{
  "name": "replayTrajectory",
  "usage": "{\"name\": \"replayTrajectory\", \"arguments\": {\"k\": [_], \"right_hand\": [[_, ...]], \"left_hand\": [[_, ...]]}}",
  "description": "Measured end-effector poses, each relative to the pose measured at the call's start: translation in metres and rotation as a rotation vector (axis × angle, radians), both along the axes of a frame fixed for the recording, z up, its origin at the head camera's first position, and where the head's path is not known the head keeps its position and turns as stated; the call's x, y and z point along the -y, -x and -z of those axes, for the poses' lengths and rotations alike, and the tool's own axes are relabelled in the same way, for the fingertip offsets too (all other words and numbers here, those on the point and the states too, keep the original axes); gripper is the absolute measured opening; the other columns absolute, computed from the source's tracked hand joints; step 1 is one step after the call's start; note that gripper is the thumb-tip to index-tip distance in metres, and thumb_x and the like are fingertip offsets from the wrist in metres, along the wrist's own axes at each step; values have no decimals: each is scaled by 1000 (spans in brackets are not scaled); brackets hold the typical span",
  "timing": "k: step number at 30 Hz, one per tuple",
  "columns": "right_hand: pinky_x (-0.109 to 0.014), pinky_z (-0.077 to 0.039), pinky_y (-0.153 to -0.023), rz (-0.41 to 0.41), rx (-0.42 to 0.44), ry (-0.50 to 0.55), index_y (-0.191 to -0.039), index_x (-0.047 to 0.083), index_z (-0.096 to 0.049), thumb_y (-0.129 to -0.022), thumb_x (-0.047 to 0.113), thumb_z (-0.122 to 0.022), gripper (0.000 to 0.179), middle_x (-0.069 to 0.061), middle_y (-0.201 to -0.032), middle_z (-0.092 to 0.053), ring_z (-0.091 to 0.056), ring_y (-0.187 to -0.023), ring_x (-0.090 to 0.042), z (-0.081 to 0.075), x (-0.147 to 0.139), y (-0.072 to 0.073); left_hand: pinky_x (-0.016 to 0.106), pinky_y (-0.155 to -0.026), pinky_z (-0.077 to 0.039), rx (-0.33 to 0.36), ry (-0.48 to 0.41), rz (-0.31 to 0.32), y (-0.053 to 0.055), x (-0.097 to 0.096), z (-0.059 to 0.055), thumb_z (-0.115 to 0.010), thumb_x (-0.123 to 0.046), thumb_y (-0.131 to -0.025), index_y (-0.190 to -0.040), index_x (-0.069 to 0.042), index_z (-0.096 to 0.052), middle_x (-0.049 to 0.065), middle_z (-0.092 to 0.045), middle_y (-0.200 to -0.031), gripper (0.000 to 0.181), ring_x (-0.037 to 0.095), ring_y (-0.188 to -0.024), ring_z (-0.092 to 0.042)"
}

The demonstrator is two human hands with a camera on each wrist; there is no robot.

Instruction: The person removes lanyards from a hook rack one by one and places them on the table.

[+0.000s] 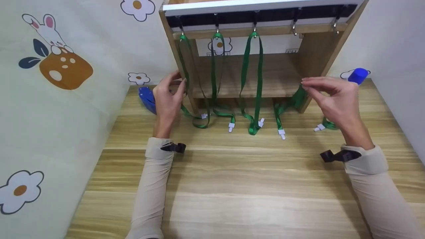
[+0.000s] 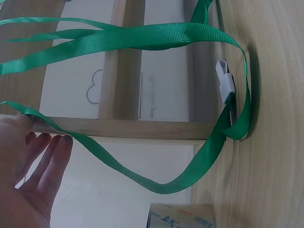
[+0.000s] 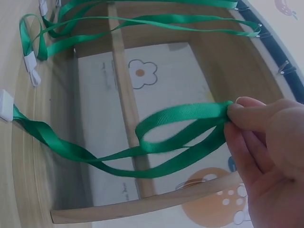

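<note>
My left hand (image 1: pixel 168 99) is at the rack's left side. Its thumb and fingertips pinch one strand of a green lanyard (image 2: pixel 156 38) that hangs from the leftmost hook; the rest droops to the table, its white clip (image 2: pixel 226 83) near the rack's base. At the right my right hand (image 1: pixel 338 96) pinches the looped end of another green lanyard (image 3: pixel 185 114) between thumb and fingers. That lanyard trails down to its white clip (image 1: pixel 281 134) on the table. Two more lanyards, a second (image 1: pixel 214 73) and a third (image 1: pixel 259 73), hang from hooks between my hands.
The wooden rack (image 1: pixel 252 73) has a black hook strip; its two right hooks (image 1: pixel 294 28) carry nothing. A further lanyard (image 1: pixel 328 124) lies beside my right wrist. Behind my hands are a blue tape dispenser (image 1: pixel 146 99) at left and a blue cylinder (image 1: pixel 358 75) at right.
</note>
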State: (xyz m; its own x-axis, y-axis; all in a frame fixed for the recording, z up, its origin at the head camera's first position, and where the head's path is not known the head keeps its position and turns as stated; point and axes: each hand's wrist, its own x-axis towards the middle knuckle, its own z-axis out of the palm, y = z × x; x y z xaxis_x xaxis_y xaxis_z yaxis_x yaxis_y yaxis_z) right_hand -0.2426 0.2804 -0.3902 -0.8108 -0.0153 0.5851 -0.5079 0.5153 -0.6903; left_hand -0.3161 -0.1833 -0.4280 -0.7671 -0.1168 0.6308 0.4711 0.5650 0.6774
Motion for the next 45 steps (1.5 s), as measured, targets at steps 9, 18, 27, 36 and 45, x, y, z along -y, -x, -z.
{"name": "replayTrajectory", "arguments": {"k": [9,18,27,36,45], "right_hand": [[-11,-51,-82,-7,-119,-45,-100,10,-89,-86,-2,-89,18,-6,-95,-84,-70,-92,2,-18,16,-24],[-21,-63,-78,-160,-140,321,-100,-16,-80,-87,-14,-81,13,-13,-99,-85,-82,-84,-13,-50,34,-45],[-24,-64,-69,-228,-187,624,-99,-28,-71,-87,-15,-81,21,-23,-96,-82,-80,-71,-20,-76,43,-48],[-25,-65,-77,-189,-83,520,-106,-22,-75,-89,-10,-82,21,-20,-99,-83,-82,-77,-19,-52,28,-36],[-22,-64,-78,-65,94,553,-112,-18,-75,-88,0,-87,32,-11,-101,-85,-82,-82,-16,-23,-23,-14]], "left_hand": [[37,-79,-66,4,-11,1,0,-1,0,-75,-27,-104,-132,-14,-77,3,-81,-125,31,12,-104,-78],[31,-79,-65,15,-12,2,1,-3,1,-75,-28,-105,-131,-15,-78,1,-81,-124,29,12,-103,-78],[39,-83,-67,22,-23,13,1,-2,-1,-75,-28,-104,-131,-16,-77,2,-81,-126,29,11,-104,-78],[29,-80,-66,8,-14,6,1,-4,1,-75,-26,-104,-131,-13,-77,4,-81,-125,30,14,-103,-78],[37,-81,-67,-20,-7,5,1,-1,2,-76,-26,-104,-129,-11,-78,6,-81,-122,29,16,-103,-79]]}}
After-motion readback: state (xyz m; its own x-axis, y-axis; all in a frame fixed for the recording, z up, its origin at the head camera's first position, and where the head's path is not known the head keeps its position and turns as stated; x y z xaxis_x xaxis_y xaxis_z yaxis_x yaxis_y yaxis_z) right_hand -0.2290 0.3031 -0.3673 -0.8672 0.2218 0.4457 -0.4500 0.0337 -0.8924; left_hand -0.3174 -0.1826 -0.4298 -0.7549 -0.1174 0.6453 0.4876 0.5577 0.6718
